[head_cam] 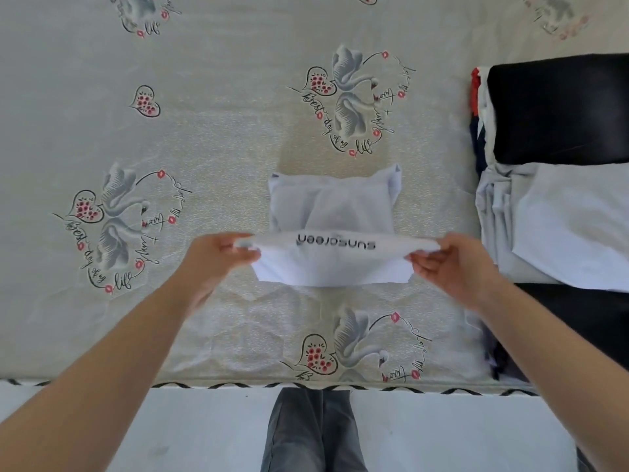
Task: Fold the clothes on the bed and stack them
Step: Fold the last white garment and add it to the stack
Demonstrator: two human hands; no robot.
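Note:
A white garment [332,206] with black lettering lies partly folded in the middle of the bed [221,148]. Its near part is lifted off the sheet in a fold. My left hand [218,257] pinches the left end of that lifted fold. At the fold's right end my right hand [449,264] pinches it the same way. At the right side of the bed sits a stack of folded clothes: a black piece [558,107] at the far end, a white one [571,226] nearer, and another dark piece [578,318] closest to me.
The bed sheet is beige with swan and heart prints. Its front edge [238,384] runs across the lower part of the view, with a pale floor [170,430] below. My legs in grey trousers [313,430] stand against the bed edge.

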